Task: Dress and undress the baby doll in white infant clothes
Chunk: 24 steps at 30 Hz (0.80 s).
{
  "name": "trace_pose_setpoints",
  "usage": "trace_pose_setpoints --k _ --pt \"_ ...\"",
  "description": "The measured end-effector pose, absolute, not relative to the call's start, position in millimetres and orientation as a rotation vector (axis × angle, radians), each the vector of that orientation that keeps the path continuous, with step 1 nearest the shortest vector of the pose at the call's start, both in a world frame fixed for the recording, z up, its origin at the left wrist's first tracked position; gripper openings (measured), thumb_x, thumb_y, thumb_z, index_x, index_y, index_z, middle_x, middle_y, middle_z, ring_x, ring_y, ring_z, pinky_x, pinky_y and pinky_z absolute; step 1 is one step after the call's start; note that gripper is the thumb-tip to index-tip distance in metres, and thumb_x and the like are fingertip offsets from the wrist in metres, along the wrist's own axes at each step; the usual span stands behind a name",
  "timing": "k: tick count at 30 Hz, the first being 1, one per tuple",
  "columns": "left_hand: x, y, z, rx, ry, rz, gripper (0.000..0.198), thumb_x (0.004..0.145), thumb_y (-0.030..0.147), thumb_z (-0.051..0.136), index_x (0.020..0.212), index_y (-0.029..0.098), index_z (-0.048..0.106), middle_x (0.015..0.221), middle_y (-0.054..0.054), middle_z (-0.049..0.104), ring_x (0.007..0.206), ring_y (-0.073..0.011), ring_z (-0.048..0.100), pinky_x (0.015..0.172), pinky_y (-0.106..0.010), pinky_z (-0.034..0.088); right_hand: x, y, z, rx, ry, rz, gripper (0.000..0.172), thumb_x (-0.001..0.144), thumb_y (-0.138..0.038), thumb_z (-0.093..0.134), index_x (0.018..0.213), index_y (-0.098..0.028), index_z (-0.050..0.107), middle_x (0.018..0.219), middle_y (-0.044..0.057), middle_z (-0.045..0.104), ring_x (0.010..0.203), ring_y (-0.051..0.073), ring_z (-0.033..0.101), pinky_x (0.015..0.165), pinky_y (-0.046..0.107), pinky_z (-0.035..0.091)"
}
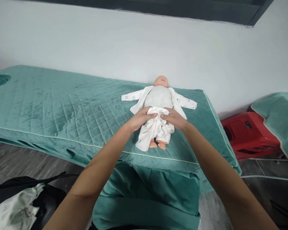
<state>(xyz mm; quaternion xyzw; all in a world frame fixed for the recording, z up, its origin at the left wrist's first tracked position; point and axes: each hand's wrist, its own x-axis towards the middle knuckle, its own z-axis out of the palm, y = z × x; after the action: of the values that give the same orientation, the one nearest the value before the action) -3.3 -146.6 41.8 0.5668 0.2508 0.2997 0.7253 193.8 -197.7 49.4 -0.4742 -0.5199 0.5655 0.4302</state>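
A baby doll [161, 81] lies on its back on the green quilted bed, its head towards the wall. Its white printed jacket [134, 95] is spread wide, leaving the pale torso bare. Over the doll's legs are white printed baby pants [151, 132], bunched at the waist, with both feet showing below the hems. My left hand [142, 118] grips the waistband from the left, thumb on top. From the other side, my right hand [174, 118] pinches the same waistband, and the two thumbs nearly meet. The fingertips under the cloth are hidden.
The green quilted bed [74, 111] runs along a white wall and has a hole at its far left. A red plastic stool [252, 134] stands right of it, beside another green cover [278, 118]. At lower left, printed cloth [16, 207] lies on something black.
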Motion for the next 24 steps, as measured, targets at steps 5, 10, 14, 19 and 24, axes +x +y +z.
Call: trace_pose_setpoints --k 5,10,14,19,24 --pt "3.6 -149.5 32.4 1.056 0.567 0.799 0.037 0.069 0.038 0.085 0.095 0.016 0.068 0.082 0.000 0.071 0.072 -0.0133 0.064 0.071 -0.025 0.050 187.0 -201.1 52.7 -1.243 -1.402 1.497 0.045 0.065 -0.040 0.087 0.100 -0.016 0.071 0.087 0.002 0.071 0.076 0.016 0.062 0.071 0.029 0.049" --pt "0.2 -154.7 34.6 0.996 0.563 0.715 0.043 0.071 0.045 0.083 0.100 0.015 0.071 0.086 -0.006 0.075 0.075 -0.0177 0.068 0.074 -0.029 0.052 177.2 -199.6 50.9 -1.185 -1.084 1.469 0.033 0.063 -0.032 0.082 0.089 -0.017 0.070 0.077 0.000 0.070 0.068 0.015 0.060 0.068 0.029 0.048" --pt "-7.5 -157.0 38.3 1.169 0.530 0.638 0.048 0.071 0.043 0.084 0.108 0.016 0.072 0.098 -0.007 0.076 0.084 -0.0189 0.069 0.077 -0.028 0.050 173.6 -198.3 48.9 -1.161 -0.968 1.418 0.029 0.061 -0.030 0.078 0.085 -0.018 0.067 0.077 0.000 0.069 0.070 0.016 0.060 0.068 0.028 0.047" --pt "-14.1 -157.9 35.3 1.219 0.488 0.482 0.043 0.066 0.034 0.088 0.102 0.014 0.074 0.096 -0.007 0.076 0.082 -0.0191 0.068 0.077 -0.029 0.050 170.5 -201.2 43.2 -1.244 -1.118 1.239 0.023 0.073 -0.036 0.074 0.087 -0.020 0.066 0.077 -0.002 0.066 0.071 0.014 0.057 0.065 0.026 0.045" --pt "-8.0 -161.4 22.5 0.962 0.500 0.731 0.043 0.073 0.039 0.084 0.106 0.015 0.072 0.095 -0.007 0.076 0.080 -0.0173 0.068 0.076 -0.027 0.051 174.7 -204.6 46.9 -1.207 -1.391 1.340 0.040 0.078 -0.049 0.076 0.103 -0.018 0.070 0.088 0.001 0.072 0.076 0.016 0.062 0.070 0.027 0.048"
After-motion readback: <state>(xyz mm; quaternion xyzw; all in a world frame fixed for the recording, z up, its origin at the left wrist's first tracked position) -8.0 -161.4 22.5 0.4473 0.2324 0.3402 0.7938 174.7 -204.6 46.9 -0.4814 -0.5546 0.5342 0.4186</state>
